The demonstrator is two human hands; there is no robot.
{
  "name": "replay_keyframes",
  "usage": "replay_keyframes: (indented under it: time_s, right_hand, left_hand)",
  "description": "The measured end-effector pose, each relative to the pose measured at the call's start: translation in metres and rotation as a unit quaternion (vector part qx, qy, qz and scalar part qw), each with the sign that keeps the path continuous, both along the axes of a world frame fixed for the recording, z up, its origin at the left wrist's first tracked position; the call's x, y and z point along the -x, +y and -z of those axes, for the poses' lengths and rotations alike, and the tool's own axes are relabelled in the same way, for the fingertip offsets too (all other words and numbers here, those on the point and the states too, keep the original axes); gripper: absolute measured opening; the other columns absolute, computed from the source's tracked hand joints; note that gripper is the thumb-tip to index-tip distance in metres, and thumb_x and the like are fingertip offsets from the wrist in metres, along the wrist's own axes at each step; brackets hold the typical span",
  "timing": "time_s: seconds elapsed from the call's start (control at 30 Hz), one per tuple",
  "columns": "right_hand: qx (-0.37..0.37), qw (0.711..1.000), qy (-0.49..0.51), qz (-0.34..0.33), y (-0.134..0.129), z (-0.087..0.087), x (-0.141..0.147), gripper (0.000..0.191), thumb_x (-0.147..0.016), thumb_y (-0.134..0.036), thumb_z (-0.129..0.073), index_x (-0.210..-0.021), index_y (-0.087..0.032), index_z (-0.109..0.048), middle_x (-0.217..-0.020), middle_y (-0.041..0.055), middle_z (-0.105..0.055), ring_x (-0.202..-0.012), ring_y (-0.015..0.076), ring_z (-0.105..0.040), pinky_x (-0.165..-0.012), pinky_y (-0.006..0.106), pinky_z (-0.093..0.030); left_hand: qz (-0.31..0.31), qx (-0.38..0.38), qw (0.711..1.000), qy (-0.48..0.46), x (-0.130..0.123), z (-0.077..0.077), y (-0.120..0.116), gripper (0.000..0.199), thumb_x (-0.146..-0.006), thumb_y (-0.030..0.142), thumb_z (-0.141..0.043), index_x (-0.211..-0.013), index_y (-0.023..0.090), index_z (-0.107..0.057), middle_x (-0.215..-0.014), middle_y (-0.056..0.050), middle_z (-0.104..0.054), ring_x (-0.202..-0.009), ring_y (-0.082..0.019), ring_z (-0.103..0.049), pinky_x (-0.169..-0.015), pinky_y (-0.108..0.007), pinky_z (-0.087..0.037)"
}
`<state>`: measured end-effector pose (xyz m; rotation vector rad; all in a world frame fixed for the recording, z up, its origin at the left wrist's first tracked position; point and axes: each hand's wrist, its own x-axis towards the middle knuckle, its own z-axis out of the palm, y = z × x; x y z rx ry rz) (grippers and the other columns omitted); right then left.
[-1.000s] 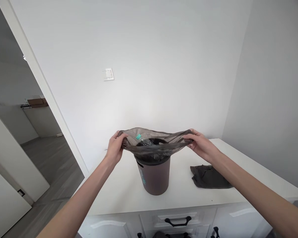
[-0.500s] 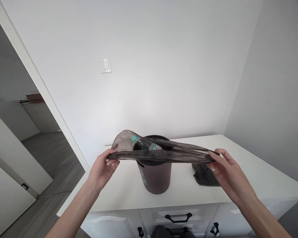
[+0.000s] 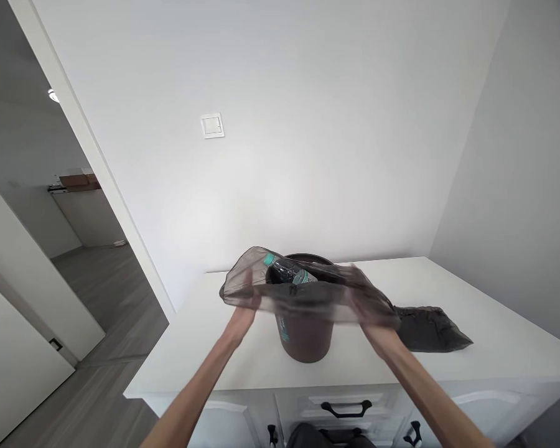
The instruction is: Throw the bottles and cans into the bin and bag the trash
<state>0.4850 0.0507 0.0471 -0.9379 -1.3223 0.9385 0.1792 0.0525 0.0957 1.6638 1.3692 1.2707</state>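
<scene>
A dark, see-through plastic garbage bag (image 3: 308, 303) is stretched wide across the mouth of a dark trash bin (image 3: 307, 339). Through the film, plastic bottles (image 3: 287, 269) with teal parts show at the bin's mouth. My left hand (image 3: 249, 295) is at the bag's left part, its fingers seen blurred through the film. On the right side, my right hand (image 3: 366, 306) is likewise covered by the film and smeared by motion. Whether either hand grips the plastic is unclear.
The bin stands on a white cabinet top (image 3: 242, 367). Right of it lies a crumpled dark plastic bag (image 3: 432, 330). Black drawer handles (image 3: 346, 410) stick out in front. A wall with a light switch (image 3: 212, 126) rises behind, and a doorway opens at left.
Both hands have moved inward toward the bin, from the bag's outer edges to behind its film. The bag's near edge sags lower. The view has shifted slightly left.
</scene>
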Motion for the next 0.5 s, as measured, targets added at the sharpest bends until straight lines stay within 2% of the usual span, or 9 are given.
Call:
replay_keyframes:
  time_s: [0.03, 0.07, 0.17, 0.23, 0.3, 0.4, 0.5]
  right_hand:
    - [0.000, 0.998, 0.044, 0.034, 0.010, -0.023, 0.000, 0.056, -0.088, -0.063, -0.064, -0.141, -0.044, -0.058, -0.145, -0.0011, -0.063, -0.153, 0.0310, -0.034, -0.124, 0.054, -0.037]
    - [0.012, 0.997, 0.069, 0.023, 0.019, -0.044, 0.003, 0.051, -0.090, -0.063, -0.063, -0.136, -0.040, -0.064, -0.145, -0.0007, -0.062, -0.152, 0.0290, -0.037, -0.125, 0.049, -0.037]
    - [0.033, 0.983, 0.178, -0.028, 0.045, -0.086, 0.013, 0.039, -0.085, -0.062, -0.071, -0.109, -0.032, -0.074, -0.121, 0.0051, -0.075, -0.134, 0.0294, -0.058, -0.108, 0.045, -0.055]
    - [0.044, 0.967, 0.246, -0.057, 0.059, -0.101, 0.018, 0.033, -0.082, -0.059, -0.074, -0.098, -0.029, -0.072, -0.106, 0.0058, -0.078, -0.121, 0.0297, -0.066, -0.095, 0.045, -0.062]
    - [0.041, 0.951, 0.292, -0.098, 0.071, -0.112, 0.019, 0.029, -0.084, -0.057, -0.074, -0.092, -0.028, -0.068, -0.101, 0.0046, -0.077, -0.114, 0.0283, -0.069, -0.090, 0.045, -0.063]
    - [0.003, 0.929, 0.339, -0.145, 0.082, -0.130, 0.017, 0.025, -0.088, -0.050, -0.074, -0.084, -0.028, -0.062, -0.092, -0.0004, -0.072, -0.106, 0.0224, -0.071, -0.094, 0.041, -0.061]
    - [-0.011, 0.912, 0.378, -0.161, 0.087, -0.150, 0.021, 0.029, -0.086, -0.041, -0.079, -0.079, -0.027, -0.055, -0.069, -0.0073, -0.059, -0.080, 0.0148, -0.070, -0.097, 0.038, -0.059]
  left_hand:
    - [0.010, 0.003, 0.999, -0.042, -0.004, -0.012, 0.010, 0.075, -0.093, 0.070, -0.050, -0.156, 0.030, -0.043, -0.167, -0.007, -0.036, -0.157, -0.031, -0.026, -0.124, -0.049, -0.031]
    - [0.012, 0.008, 0.995, -0.096, -0.010, -0.023, 0.019, 0.068, -0.094, 0.069, -0.051, -0.149, 0.030, -0.053, -0.161, -0.008, -0.046, -0.155, -0.030, -0.032, -0.124, -0.046, -0.033]
    - [-0.009, 0.017, 0.971, -0.239, -0.030, -0.052, 0.042, 0.048, -0.088, 0.060, -0.070, -0.122, 0.025, -0.072, -0.140, -0.010, -0.067, -0.140, -0.029, -0.053, -0.116, -0.038, -0.043]
    - [-0.032, 0.002, 0.955, -0.295, -0.041, -0.067, 0.052, 0.039, -0.087, 0.053, -0.075, -0.111, 0.023, -0.075, -0.130, -0.010, -0.072, -0.132, -0.028, -0.060, -0.111, -0.035, -0.048]
    - [-0.038, -0.012, 0.944, -0.329, -0.048, -0.080, 0.059, 0.034, -0.094, 0.052, -0.066, -0.108, 0.022, -0.073, -0.125, -0.010, -0.074, -0.125, -0.025, -0.065, -0.106, -0.034, -0.051]
    - [-0.020, -0.017, 0.928, -0.372, -0.054, -0.101, 0.063, 0.032, -0.102, 0.046, -0.055, -0.103, 0.019, -0.073, -0.116, -0.010, -0.076, -0.112, -0.022, -0.070, -0.099, -0.033, -0.055]
    - [-0.022, -0.012, 0.916, -0.401, -0.060, -0.121, 0.066, 0.030, -0.101, 0.042, -0.057, -0.093, 0.017, -0.071, -0.103, -0.009, -0.076, -0.096, -0.019, -0.072, -0.093, -0.032, -0.056]
